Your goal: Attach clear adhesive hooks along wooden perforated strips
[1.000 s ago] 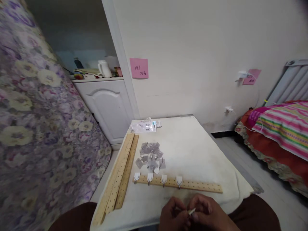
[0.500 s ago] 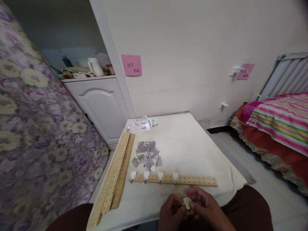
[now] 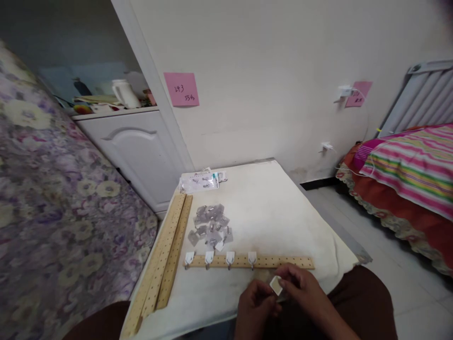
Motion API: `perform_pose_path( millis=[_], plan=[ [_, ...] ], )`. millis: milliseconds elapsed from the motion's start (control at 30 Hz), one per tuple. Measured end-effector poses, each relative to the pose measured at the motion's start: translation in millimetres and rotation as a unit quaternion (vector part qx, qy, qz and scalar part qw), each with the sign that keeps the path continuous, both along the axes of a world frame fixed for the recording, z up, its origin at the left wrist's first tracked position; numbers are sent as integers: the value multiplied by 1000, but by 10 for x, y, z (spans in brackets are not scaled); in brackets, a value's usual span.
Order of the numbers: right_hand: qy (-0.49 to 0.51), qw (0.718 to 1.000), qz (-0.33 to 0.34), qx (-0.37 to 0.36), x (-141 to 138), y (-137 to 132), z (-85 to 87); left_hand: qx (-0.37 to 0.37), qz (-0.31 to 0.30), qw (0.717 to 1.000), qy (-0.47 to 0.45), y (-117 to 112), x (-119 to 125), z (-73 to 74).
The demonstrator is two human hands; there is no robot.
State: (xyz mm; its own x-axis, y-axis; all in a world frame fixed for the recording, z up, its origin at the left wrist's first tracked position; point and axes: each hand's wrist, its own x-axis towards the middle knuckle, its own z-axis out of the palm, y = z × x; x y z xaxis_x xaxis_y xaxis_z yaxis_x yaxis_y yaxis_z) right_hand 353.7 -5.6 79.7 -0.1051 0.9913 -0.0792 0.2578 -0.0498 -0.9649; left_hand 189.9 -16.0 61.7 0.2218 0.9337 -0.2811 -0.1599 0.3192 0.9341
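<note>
Floral-covered mattress (image 3: 53,189) fills the view from seven to ten o'clock. A bed with a striped blanket (image 3: 406,160) stands at three o'clock. A white cabinet (image 3: 141,151) is at eleven o'clock. The cloth-covered table (image 3: 290,208) occupies the centre. Two perforated wooden strips (image 3: 166,269) lie side by side along its nine o'clock edge, long axes running from seven to one o'clock. A third perforated strip (image 3: 283,262) lies crosswise near the person, long axis nine to three, with four mounted hooks (image 3: 219,258) on its nine o'clock half and the other half bare. A loose pile of adhesive hooks (image 3: 210,226) sits just beyond it, at twelve o'clock. The left hand (image 3: 256,307) and right hand (image 3: 306,295) meet at six o'clock, fingers closed together on one small white adhesive hook (image 3: 276,285), which is raised clear of the cloth. The right fingertips pinch its three o'clock side and the left its seven o'clock corner. The crosswise strip lies at twelve o'clock from this hold, close by, and the right hand is the nearer to its bare half.
</note>
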Motion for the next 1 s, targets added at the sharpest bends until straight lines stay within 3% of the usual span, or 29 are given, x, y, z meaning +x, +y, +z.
perform_pose_path(
  millis=[300, 567, 733, 1000],
  plan=[
    [-11, 999, 34, 3, 57, -6, 46, -17, 13, 1000, 7, 32, 17, 12],
    [-29, 997, 43, 59, 116, -17, 113, -35, -32, 999, -18, 2, 22, 39],
    [44, 997, 61, -26, 75, -11, 122, -12, -62, 998, 17, -36, 29, 77],
    [78, 995, 34, -52, 52, 16, 81, 9, -54, 997, 58, -41, 1, 88]
  ],
)
